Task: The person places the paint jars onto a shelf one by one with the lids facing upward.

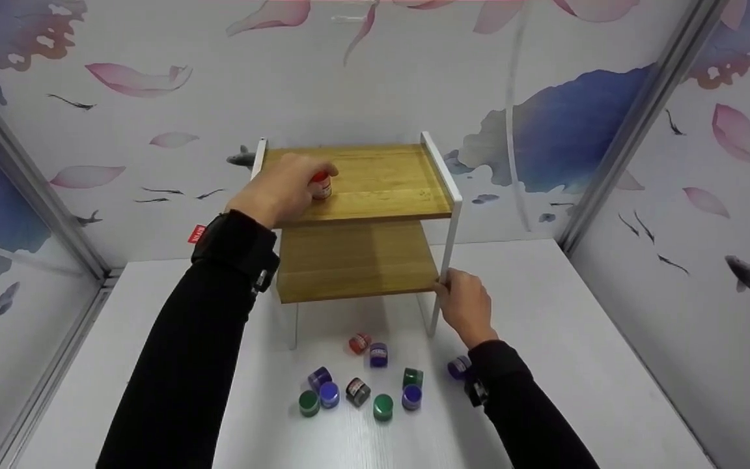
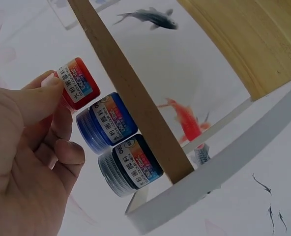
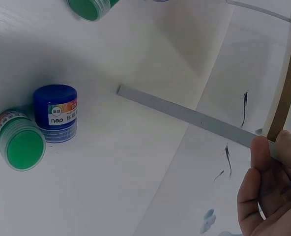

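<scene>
Red paint fills a small clear-lidded jar (image 1: 321,187) that we see at the near left of the upper wooden shelf (image 1: 388,179); the left hand (image 1: 280,185) pinches it between thumb and fingers, though we cannot tell whether its base touches the wood. Just beside it, in the left wrist view, we find a blue paint jar (image 2: 106,123) and a dark paint jar (image 2: 130,164) standing side by side, lids up, at the shelf's edge. Our right hand (image 1: 466,303) pinches the white right near leg (image 1: 451,241) by the lower wooden shelf (image 1: 355,260), thumb against forefinger, other fingers loosely bent.

On the white table (image 1: 557,326), ten more jars lie or stand: a red jar (image 1: 359,343) touches or nearly touches a purple jar (image 1: 378,355), a black jar (image 1: 357,391) lies tilted among green and blue ones, and another purple-blue jar (image 1: 458,367) sits by the right wrist.
</scene>
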`<control>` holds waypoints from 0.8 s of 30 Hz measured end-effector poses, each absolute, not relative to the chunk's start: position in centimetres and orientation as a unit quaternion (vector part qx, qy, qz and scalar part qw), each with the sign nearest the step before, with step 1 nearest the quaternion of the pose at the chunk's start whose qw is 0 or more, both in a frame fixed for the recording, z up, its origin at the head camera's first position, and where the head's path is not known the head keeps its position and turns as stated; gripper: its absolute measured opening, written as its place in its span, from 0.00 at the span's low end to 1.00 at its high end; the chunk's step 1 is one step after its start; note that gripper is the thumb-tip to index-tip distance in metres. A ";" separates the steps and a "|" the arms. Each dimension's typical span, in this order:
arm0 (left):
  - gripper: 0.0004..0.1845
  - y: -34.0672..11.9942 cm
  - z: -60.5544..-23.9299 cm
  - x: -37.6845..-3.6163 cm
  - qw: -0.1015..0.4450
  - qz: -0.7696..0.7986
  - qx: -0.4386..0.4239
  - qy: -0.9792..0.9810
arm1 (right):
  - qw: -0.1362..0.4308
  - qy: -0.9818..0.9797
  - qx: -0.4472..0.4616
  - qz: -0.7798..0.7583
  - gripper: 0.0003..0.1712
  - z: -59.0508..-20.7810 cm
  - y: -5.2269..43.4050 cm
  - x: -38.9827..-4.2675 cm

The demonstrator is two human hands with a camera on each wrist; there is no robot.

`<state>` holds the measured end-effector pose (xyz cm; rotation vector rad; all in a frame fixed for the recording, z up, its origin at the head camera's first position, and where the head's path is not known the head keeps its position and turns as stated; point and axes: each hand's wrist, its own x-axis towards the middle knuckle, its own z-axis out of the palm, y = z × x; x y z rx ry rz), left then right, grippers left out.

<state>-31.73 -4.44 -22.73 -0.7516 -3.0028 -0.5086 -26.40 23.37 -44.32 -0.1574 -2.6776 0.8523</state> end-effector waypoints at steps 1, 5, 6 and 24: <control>0.19 -4.4 -22.8 -31.8 0.003 -0.156 -0.237 -0.959 | 0.162 -0.938 -0.057 0.300 0.09 -44.3 23.4 -26.4; 0.20 -4.1 -23.0 -32.0 0.007 -0.139 -0.231 -0.963 | 0.158 -0.938 -0.059 0.303 0.09 -44.3 23.4 -26.4; 0.20 -4.0 -23.0 -32.1 0.008 -0.137 -0.229 -0.964 | 0.157 -0.938 -0.058 0.304 0.08 -44.3 23.4 -26.4; 0.20 -3.3 -23.4 -31.9 0.052 -0.087 -0.229 -0.968 | 0.165 -0.938 -0.050 0.300 0.06 -44.3 23.5 -26.3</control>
